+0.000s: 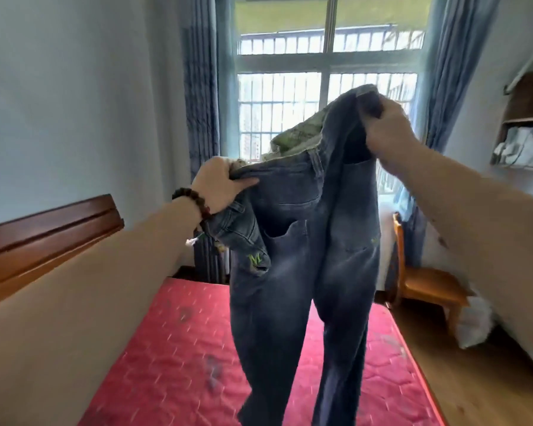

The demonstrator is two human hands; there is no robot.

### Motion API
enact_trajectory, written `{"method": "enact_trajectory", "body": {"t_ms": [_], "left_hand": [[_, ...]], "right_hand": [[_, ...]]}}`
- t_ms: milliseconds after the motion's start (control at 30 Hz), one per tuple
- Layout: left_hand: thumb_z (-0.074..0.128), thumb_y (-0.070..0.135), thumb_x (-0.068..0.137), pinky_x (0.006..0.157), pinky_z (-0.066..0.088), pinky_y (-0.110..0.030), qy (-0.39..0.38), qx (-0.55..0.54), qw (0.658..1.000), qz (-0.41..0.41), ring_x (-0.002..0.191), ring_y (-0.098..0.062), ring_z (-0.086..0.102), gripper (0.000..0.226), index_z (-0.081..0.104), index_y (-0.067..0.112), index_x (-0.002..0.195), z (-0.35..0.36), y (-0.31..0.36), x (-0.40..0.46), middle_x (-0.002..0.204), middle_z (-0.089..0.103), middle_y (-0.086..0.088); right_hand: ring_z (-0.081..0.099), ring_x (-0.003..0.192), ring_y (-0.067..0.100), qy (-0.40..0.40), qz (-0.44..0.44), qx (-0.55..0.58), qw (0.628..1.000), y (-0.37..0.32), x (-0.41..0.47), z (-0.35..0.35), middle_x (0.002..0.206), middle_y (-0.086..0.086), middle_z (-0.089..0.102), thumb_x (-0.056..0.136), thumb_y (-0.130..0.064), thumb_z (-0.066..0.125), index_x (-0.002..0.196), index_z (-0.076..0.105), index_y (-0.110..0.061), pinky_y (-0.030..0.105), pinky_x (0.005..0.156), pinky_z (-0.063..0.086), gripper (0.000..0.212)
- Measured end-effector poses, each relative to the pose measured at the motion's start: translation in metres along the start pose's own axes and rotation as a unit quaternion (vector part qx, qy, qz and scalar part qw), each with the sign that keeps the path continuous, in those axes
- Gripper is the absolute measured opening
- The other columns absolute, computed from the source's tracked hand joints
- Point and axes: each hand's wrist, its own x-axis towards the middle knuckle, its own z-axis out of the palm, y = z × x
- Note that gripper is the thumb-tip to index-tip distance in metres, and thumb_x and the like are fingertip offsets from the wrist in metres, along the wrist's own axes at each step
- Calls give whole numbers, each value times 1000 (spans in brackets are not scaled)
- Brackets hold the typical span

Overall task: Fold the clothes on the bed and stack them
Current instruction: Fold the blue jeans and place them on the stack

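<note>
A pair of dark blue jeans [302,256] hangs in the air above the red mattress [173,348], legs dangling down past the bottom of the frame. My left hand [220,187], with a bead bracelet on the wrist, grips the left end of the waistband. My right hand [385,124] holds the right end of the waistband higher up, so the waist slants upward to the right. A green-patterned lining shows inside the waist. A green embroidered letter marks the back pocket.
A wooden headboard [43,241] stands at the left. A window with bars [323,96] and blue curtains lies straight ahead. A wooden chair [425,284] stands right of the bed, with a white bag [474,324] beside it and wall shelves [523,118] above.
</note>
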Motion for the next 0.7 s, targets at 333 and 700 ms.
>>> {"method": "enact_trajectory", "body": {"t_ms": [333, 700], "left_hand": [[73, 45, 81, 51, 38, -19, -49, 59, 995, -66, 59, -13, 54, 43, 64, 5, 67, -106, -98, -32, 62, 60, -3], [64, 32, 86, 56, 45, -26, -155, -18, 949, -274, 75, -18, 59, 21, 67, 11, 85, -161, -205, -48, 85, 65, -1]], "right_hand": [[61, 103, 33, -90, 144, -61, 984, -11, -108, 146, 106, 14, 66, 89, -26, 67, 112, 63, -7, 43, 91, 51, 30], [58, 88, 15, -235, -56, -119, 963, -99, -197, 327, 99, -2, 62, 77, -41, 77, 106, 64, -23, 25, 83, 49, 37]]}}
